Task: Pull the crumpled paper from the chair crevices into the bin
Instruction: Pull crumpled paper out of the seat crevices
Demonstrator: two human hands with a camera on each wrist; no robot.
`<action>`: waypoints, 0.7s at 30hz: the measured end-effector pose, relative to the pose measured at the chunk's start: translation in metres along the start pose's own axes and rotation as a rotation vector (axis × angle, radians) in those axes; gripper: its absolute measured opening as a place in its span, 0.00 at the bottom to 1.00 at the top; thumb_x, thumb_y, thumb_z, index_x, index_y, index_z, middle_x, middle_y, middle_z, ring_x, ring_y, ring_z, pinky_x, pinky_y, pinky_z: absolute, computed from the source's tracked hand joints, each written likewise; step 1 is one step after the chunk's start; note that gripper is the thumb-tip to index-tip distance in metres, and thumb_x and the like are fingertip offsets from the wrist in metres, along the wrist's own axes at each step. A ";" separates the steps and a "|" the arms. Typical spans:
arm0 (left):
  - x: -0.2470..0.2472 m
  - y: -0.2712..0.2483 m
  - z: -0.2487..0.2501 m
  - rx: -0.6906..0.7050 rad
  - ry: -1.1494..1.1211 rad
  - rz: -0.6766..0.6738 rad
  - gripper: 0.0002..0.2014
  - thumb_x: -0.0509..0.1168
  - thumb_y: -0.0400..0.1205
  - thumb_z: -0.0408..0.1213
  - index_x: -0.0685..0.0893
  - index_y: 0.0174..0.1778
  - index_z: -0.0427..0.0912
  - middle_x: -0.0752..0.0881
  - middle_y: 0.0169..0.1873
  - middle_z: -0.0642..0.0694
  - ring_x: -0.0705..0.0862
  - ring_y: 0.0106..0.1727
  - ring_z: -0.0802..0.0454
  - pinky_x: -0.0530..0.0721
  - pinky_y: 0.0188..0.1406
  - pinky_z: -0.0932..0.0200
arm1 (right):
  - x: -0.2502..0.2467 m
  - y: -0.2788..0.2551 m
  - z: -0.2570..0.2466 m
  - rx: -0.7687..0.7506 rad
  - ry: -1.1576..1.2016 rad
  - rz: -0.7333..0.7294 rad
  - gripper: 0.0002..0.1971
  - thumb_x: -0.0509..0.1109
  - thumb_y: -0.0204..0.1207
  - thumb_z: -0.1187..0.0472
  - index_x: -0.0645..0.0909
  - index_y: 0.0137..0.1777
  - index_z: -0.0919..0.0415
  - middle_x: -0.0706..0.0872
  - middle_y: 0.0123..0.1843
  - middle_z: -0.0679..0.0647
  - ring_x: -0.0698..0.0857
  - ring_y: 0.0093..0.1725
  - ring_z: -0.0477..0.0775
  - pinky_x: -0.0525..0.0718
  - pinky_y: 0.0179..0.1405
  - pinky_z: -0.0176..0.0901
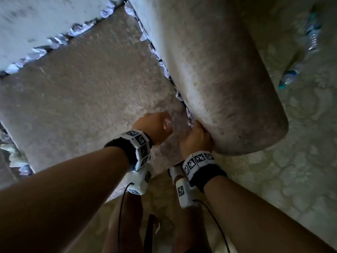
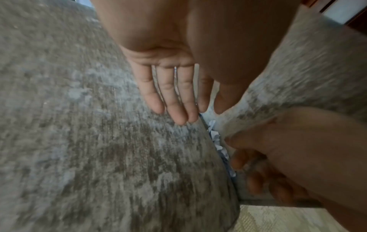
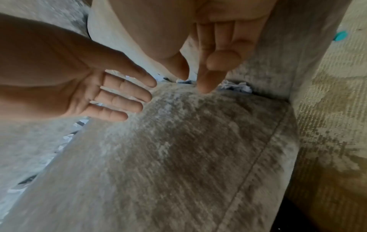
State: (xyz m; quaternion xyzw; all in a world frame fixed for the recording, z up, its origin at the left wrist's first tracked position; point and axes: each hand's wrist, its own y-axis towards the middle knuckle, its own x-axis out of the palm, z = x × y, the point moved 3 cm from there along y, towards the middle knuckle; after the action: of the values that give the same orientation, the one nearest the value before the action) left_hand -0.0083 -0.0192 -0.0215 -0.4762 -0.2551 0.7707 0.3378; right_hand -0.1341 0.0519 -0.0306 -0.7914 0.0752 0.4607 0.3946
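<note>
Crumpled white paper (image 1: 189, 117) is wedged in the crevice between the grey seat cushion (image 1: 82, 97) and the right armrest (image 1: 218, 70). More paper (image 1: 58, 40) lines the back crevice. My right hand (image 1: 196, 137) is at the front end of the right crevice. In the right wrist view its (image 3: 194, 81) thumb and index finger point down beside the paper (image 3: 236, 87), with nothing between them. My left hand (image 1: 155, 128) hovers just left of it over the cushion. Its fingers (image 2: 178, 109) are straight and hold nothing, close to the paper (image 2: 216, 138). No bin is in view.
Paper scraps (image 1: 16, 157) also fill the left crevice of the chair. Two plastic bottles (image 1: 290, 77) (image 1: 313, 33) lie on the patterned carpet (image 1: 291, 179) right of the armrest. My legs stand in front of the seat.
</note>
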 end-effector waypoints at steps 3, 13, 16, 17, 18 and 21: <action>0.003 0.010 -0.009 -0.003 0.011 -0.002 0.11 0.63 0.82 0.50 0.82 0.60 0.59 0.85 0.44 0.58 0.84 0.49 0.51 0.76 0.45 0.59 | 0.011 0.009 0.002 0.078 -0.038 0.036 0.17 0.64 0.81 0.56 0.78 0.68 0.60 0.86 0.62 0.62 0.85 0.59 0.65 0.81 0.50 0.50; 0.003 0.030 -0.041 0.035 0.007 -0.020 0.09 0.63 0.83 0.49 0.85 0.57 0.56 0.83 0.41 0.60 0.86 0.51 0.52 0.82 0.54 0.55 | 0.041 0.037 0.012 0.319 0.027 0.046 0.14 0.61 0.84 0.57 0.83 0.60 0.63 0.86 0.59 0.65 0.86 0.58 0.66 0.74 0.42 0.46; 0.003 0.032 -0.041 0.053 0.000 -0.021 0.08 0.63 0.83 0.48 0.84 0.55 0.55 0.84 0.42 0.59 0.85 0.50 0.52 0.83 0.53 0.54 | 0.044 0.038 0.015 0.317 0.056 0.087 0.15 0.59 0.85 0.54 0.84 0.62 0.58 0.87 0.59 0.63 0.86 0.57 0.65 0.78 0.45 0.47; 0.002 0.032 -0.040 0.061 -0.005 -0.023 0.08 0.63 0.84 0.48 0.84 0.55 0.55 0.85 0.43 0.58 0.85 0.50 0.52 0.83 0.53 0.54 | 0.044 0.038 0.014 0.300 0.068 0.103 0.16 0.59 0.85 0.54 0.84 0.62 0.58 0.87 0.58 0.63 0.86 0.56 0.65 0.78 0.44 0.47; 0.002 0.033 -0.039 0.063 -0.001 -0.027 0.09 0.63 0.84 0.48 0.84 0.56 0.54 0.86 0.45 0.58 0.85 0.50 0.52 0.83 0.54 0.53 | 0.044 0.037 0.012 0.273 0.070 0.127 0.16 0.59 0.85 0.55 0.85 0.61 0.59 0.88 0.55 0.64 0.86 0.54 0.65 0.77 0.42 0.46; 0.000 0.035 -0.035 0.062 0.000 -0.028 0.09 0.63 0.83 0.48 0.85 0.56 0.55 0.86 0.44 0.59 0.85 0.50 0.53 0.83 0.54 0.54 | 0.040 0.030 0.005 0.115 0.078 0.289 0.15 0.61 0.78 0.59 0.88 0.47 0.68 0.88 0.37 0.68 0.87 0.36 0.66 0.68 0.32 0.41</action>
State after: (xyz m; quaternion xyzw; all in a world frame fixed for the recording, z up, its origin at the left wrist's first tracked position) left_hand 0.0135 -0.0394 -0.0609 -0.4617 -0.2379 0.7734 0.3633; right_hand -0.1286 0.0448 -0.0801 -0.7658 0.2297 0.4765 0.3657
